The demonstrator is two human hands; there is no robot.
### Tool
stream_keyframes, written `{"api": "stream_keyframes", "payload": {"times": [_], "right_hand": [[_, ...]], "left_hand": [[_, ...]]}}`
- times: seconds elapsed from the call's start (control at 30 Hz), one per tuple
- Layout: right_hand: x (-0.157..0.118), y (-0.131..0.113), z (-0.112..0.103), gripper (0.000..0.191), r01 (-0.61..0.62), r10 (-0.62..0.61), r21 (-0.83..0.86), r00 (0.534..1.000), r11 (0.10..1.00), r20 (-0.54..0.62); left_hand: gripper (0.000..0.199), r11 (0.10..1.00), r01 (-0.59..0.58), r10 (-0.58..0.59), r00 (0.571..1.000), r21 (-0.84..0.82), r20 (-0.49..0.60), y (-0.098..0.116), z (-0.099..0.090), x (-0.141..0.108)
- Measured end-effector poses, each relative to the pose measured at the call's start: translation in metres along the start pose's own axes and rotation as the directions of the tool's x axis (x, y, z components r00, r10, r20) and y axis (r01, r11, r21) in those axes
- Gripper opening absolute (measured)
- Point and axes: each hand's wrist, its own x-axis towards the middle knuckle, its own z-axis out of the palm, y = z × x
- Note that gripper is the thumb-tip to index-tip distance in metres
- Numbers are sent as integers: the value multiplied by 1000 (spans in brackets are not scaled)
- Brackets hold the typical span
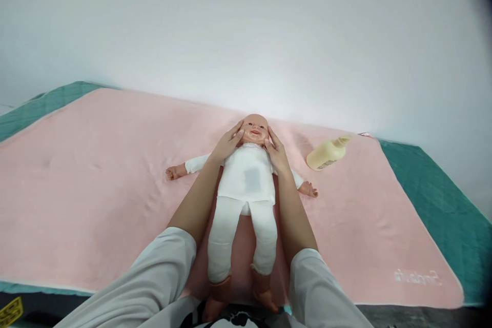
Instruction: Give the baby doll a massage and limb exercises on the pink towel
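A baby doll (246,169) in a white top and white leggings lies on its back, head away from me and feet toward me. My left hand (229,144) cups one side of the doll's head, fingers along the cheek and thumb near the jaw. On the opposite cheek, my right hand (277,152) holds the head the same way. Both of the doll's arms stretch out sideways past my forearms. To the right of my right hand, a pale yellow pump bottle (326,155) lies on its side.
Under the doll spreads a pink blanket (96,179) with pale lettering at its near right corner. A green quilted mat (434,205) shows beneath it at both sides. A white wall (246,31) rises behind. A yellow label (11,312) is at the lower left.
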Motion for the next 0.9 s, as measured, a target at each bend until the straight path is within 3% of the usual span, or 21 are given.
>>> {"api": "stream_keyframes", "payload": {"times": [0.23, 0.5, 0.9], "right_hand": [[1, 4, -2, 78, 14, -14, 12, 1000, 1000, -12], [-3, -6, 6, 87, -35, 36, 28, 999, 999, -20], [-6, 1, 14, 89, 47, -64, -223, 996, 974, -68]], "left_hand": [[73, 1000, -2, 2, 1000, -18, -10, -5, 1, 3], [77, 999, 46, -46, 999, 21, -10, 8, 3, -2], [91, 995, 39, -36, 999, -89, 32, 2, 6, -2]]}}
